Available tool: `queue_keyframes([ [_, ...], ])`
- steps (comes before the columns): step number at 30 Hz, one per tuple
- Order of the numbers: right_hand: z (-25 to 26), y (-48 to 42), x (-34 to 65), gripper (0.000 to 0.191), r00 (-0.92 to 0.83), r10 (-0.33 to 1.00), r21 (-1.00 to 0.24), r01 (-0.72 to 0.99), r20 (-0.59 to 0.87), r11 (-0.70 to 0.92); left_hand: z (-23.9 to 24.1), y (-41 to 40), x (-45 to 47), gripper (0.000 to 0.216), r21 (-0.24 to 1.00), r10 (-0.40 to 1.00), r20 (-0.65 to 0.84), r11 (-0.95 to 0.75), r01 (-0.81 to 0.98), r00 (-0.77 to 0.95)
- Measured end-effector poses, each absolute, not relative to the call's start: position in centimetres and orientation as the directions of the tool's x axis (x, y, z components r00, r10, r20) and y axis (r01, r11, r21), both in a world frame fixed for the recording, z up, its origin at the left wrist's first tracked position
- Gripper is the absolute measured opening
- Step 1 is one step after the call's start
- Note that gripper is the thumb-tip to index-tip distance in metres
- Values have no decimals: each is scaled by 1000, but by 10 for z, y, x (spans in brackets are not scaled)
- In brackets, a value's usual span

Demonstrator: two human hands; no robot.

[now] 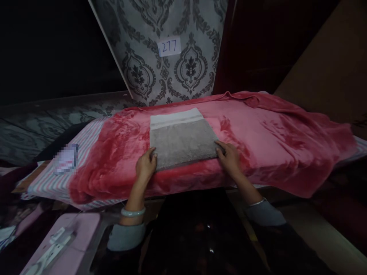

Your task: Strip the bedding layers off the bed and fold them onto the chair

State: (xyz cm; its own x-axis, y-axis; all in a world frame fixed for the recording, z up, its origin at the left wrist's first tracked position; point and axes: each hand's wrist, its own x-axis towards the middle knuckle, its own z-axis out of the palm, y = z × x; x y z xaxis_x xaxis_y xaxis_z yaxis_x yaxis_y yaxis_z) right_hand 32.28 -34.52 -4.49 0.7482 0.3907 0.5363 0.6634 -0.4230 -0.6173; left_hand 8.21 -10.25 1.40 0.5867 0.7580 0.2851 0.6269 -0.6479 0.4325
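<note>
A grey towel with a paler band along its far edge lies flat, folded into a rough rectangle, on a plush red and pink blanket. At the towel's near left corner, my left hand pinches the edge between thumb and fingers. My right hand grips the opposite side near the right corner in the same way. Both hands are closed on the towel, and their fingertips partly cover its edges.
Striped cloth shows under the blanket at left, with a blurred-out flat object on it. Below left, a pink stool bears a white power strip. Patterned wallpaper with a paper marked 277 stands behind.
</note>
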Motion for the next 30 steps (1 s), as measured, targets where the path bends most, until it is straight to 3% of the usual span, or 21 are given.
queue_keyframes([
  [3,-30,-346,304,38,648,406,-506,760,645,-408,22,-117,85,42,302,669,480,-733,610,567],
  [5,-21,-343,289,38,516,517,-410,857,683,-313,24,-135,92,43,206,500,556,-857,473,663],
  [7,-18,-338,276,42,397,665,-344,913,633,-217,20,-155,102,49,113,302,506,-952,286,808],
  [9,-19,-332,268,48,350,762,-334,924,545,-185,12,-171,110,55,53,210,409,-977,207,888],
  [14,-18,-323,266,52,403,805,-322,905,436,-279,-1,-180,118,49,-17,274,360,-954,300,892],
  [21,6,-311,259,52,221,908,-86,975,356,-204,13,-174,123,54,-126,208,285,-960,252,936],
  [30,13,-287,265,47,212,775,-153,977,595,-150,51,-163,121,54,-2,178,398,-981,195,900],
])
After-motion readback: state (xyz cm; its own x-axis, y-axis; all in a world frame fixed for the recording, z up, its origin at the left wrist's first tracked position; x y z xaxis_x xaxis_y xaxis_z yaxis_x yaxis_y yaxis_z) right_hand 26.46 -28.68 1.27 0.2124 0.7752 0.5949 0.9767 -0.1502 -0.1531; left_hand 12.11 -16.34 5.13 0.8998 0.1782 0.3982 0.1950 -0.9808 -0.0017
